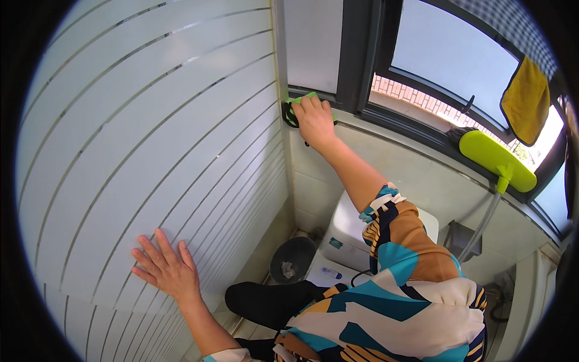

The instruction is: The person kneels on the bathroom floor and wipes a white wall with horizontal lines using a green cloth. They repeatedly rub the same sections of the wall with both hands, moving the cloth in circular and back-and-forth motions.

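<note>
With its fingers spread, my left hand [167, 267] rests flat against a striped frosted glass panel [149, 172] and holds nothing. My right hand [315, 120] presses a green cloth [296, 100] onto the corner of the window sill, where the sill meets the panel. A black cord or dark edging loops at the cloth's left side; the fingers hide part of it. The dark window frame [350, 59] rises just behind that hand.
A lime green mop head [493, 158] leans on the sill at the right. A yellow-brown cloth [527, 102] hangs at the open window. Below stand a white toilet tank [346, 231], a dark waste bin [293, 259] holding crumpled paper, and a grey wall-mounted holder [461, 240].
</note>
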Action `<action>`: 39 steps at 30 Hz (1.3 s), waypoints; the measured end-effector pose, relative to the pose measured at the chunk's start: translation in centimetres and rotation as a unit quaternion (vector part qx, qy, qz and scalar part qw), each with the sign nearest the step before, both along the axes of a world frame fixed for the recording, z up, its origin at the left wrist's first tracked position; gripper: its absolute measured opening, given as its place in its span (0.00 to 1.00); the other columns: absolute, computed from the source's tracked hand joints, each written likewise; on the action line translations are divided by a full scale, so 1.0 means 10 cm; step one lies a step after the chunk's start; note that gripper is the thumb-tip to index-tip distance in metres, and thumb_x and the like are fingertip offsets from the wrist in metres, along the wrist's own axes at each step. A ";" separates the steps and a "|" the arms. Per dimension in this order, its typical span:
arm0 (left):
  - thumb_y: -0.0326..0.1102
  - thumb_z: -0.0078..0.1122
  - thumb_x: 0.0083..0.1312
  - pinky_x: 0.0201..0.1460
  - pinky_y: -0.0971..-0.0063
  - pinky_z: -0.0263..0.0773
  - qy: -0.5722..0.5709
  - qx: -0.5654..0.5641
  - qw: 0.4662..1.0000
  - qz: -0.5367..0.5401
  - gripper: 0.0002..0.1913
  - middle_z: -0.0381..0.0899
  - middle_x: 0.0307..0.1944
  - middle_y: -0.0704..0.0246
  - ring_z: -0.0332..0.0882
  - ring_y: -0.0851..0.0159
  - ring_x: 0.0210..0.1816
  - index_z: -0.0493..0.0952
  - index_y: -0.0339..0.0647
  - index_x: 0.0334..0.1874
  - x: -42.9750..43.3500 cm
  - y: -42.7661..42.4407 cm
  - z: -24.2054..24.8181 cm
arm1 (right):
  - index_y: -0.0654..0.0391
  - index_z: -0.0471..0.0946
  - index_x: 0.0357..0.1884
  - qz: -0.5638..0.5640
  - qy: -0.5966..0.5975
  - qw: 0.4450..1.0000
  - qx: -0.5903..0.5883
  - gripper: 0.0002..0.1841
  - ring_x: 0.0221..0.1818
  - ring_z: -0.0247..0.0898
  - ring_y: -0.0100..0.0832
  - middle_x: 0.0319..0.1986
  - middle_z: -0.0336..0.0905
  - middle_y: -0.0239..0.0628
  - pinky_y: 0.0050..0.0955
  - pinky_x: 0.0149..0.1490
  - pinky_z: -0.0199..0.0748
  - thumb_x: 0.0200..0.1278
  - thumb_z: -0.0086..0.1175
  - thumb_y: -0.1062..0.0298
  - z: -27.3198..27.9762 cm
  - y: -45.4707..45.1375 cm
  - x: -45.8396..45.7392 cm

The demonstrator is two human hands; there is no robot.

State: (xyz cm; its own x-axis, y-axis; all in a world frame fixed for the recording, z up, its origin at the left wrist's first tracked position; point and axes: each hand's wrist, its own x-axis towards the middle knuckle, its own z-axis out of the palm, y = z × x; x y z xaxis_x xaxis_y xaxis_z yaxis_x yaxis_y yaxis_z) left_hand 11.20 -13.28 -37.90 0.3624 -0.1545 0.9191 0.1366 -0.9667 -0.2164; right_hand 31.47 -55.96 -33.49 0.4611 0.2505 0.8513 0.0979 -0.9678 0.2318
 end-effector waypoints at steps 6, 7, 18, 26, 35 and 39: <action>0.52 0.58 0.75 0.85 0.50 0.30 -0.007 -0.004 1.000 -0.008 0.34 0.52 0.85 0.67 0.41 0.53 0.86 0.62 0.59 0.81 -0.01 -0.01 -0.01 | 0.49 0.80 0.56 -0.016 0.039 0.998 -0.056 0.23 0.48 0.70 0.35 0.41 0.74 0.31 0.37 0.48 0.64 0.55 0.57 0.73 -0.02 -0.34 -0.49; 0.51 0.58 0.75 0.85 0.51 0.30 0.001 -0.010 1.000 -0.007 0.34 0.51 0.85 0.68 0.41 0.54 0.86 0.61 0.59 0.82 -0.02 -0.01 0.00 | 0.49 0.80 0.57 -0.010 0.029 0.998 -0.061 0.24 0.48 0.70 0.35 0.41 0.74 0.30 0.36 0.48 0.64 0.55 0.57 0.73 -0.01 -0.41 -0.64; 0.41 0.73 0.61 0.79 0.36 0.48 0.144 -0.120 0.965 -0.184 0.41 0.52 0.83 0.58 0.47 0.40 0.82 0.65 0.53 0.78 -0.13 -0.71 -0.48 | 0.49 0.80 0.57 -0.007 0.098 0.965 -0.243 0.20 0.50 0.67 0.30 0.44 0.72 0.26 0.32 0.52 0.61 0.62 0.53 0.65 -0.44 -0.75 -1.02; 0.38 0.75 0.58 0.79 0.39 0.53 0.278 -0.138 0.889 -0.337 0.42 0.55 0.82 0.56 0.49 0.41 0.82 0.67 0.50 0.77 0.08 -1.54 -0.90 | 0.50 0.79 0.52 -0.017 0.101 0.966 -0.236 0.16 0.53 0.67 0.30 0.44 0.72 0.28 0.33 0.54 0.61 0.62 0.53 0.64 -0.27 -0.56 -0.61; 0.37 0.73 0.58 0.80 0.41 0.51 0.337 -0.127 0.841 -0.403 0.42 0.53 0.82 0.55 0.48 0.42 0.82 0.67 0.49 0.77 0.68 -2.13 -1.13 | 0.55 0.80 0.50 0.097 0.236 0.924 -0.284 0.16 0.51 0.68 0.31 0.43 0.73 0.29 0.31 0.53 0.62 0.61 0.54 0.64 -0.74 -0.39 -0.53; 0.36 0.72 0.59 0.80 0.40 0.48 0.379 -0.153 0.809 -0.423 0.42 0.51 0.83 0.53 0.46 0.41 0.82 0.65 0.46 0.77 0.73 -2.30 -1.52 | 0.54 0.82 0.45 0.021 0.104 0.973 -0.206 0.13 0.52 0.68 0.30 0.44 0.73 0.28 0.30 0.53 0.62 0.61 0.54 0.62 -0.39 -0.44 -0.33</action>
